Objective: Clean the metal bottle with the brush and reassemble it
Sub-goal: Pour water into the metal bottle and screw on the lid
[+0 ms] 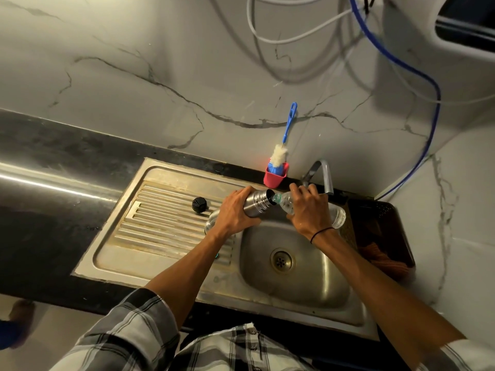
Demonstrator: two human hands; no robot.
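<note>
- No brand, label or writing can be read anywhere.
- The left hand (235, 210) curls round the metal bottle (258, 203), tilted over the sink (294, 285).
- The right hand (308, 207) grips a clear plastic bottle (338, 214), its neck at the metal bottle's mouth, seemingly pouring.
- The black cap (199, 203) sits on the drainboard, left.
- The brush (280, 153) stands in a red holder (276, 178) against the far marble wall.
- The dark table (53, 167) surrounds the sink.

Plaid shirt (227, 349) in grey, white and black, sleeves apparently rolled up, thin black band (320, 233) on right wrist
</note>
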